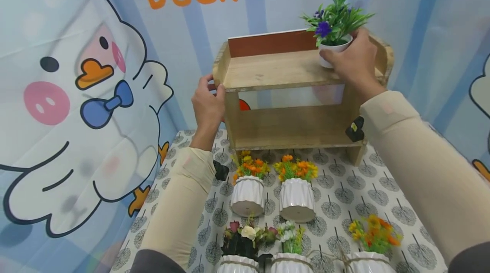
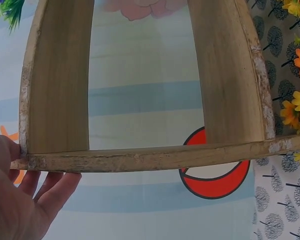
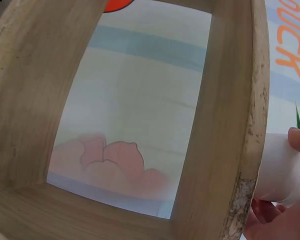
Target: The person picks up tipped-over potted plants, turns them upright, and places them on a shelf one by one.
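Note:
A two-tier wooden shelf [image 1: 268, 71] stands against the backdrop. My left hand [image 1: 208, 105] grips the upper front part of its left side panel, thumb in front and fingers behind in the left wrist view. At the right end of the top tier, my right hand [image 1: 356, 60] holds a small white flowerpot [image 1: 326, 61] with a green plant [image 1: 337, 18] bearing purple flowers. The pot [image 3: 277, 170] is upright, with my thumb and fingers around it. Whether its base touches the board, I cannot tell.
In front of the shelf, two white pots of orange flowers [image 1: 248, 196] [image 1: 297, 198] stand on the tree-patterned cloth [image 1: 344, 192]. Nearer are a pot with roses [image 1: 238, 264], one with white flowers [image 1: 291, 263] and another with orange flowers [image 1: 367, 263]. A duck-printed backdrop [image 1: 92, 171] hangs behind.

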`<state>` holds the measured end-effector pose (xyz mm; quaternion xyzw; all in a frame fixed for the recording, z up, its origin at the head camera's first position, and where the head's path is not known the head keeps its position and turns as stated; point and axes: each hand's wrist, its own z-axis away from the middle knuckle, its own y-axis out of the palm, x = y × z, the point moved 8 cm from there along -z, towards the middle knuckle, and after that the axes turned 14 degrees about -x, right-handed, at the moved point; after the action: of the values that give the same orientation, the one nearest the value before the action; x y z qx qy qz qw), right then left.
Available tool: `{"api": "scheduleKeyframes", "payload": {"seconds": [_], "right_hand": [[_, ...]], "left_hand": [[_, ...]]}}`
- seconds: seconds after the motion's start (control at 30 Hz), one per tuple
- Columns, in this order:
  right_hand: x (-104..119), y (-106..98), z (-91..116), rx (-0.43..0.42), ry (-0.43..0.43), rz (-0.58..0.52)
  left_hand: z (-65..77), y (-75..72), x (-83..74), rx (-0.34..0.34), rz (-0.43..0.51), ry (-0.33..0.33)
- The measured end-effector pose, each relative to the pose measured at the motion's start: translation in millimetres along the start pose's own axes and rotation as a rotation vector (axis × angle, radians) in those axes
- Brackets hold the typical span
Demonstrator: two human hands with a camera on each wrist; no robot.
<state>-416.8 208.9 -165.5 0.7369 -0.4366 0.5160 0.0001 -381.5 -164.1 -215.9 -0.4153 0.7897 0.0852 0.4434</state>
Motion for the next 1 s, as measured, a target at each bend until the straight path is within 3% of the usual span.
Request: {"api": "scheduleKeyframes", "payload": {"seconds": [0.33, 0.57, 1.0], "right_hand": [[-12, 5, -23, 0.024, 0.071, 0.026], [-27, 9, -27, 0.048, 0.126, 0.056], [-24, 1, -28, 0.087, 0.134, 0.081]], "left_hand": [[8.1, 6.3, -0.3, 0.003, 0.005, -0.003], [13.2, 14.0, -3.5, 0.017, 0.016, 0.014], [12.0, 19.1, -11.5, 0.022, 0.057, 0.051]]}}
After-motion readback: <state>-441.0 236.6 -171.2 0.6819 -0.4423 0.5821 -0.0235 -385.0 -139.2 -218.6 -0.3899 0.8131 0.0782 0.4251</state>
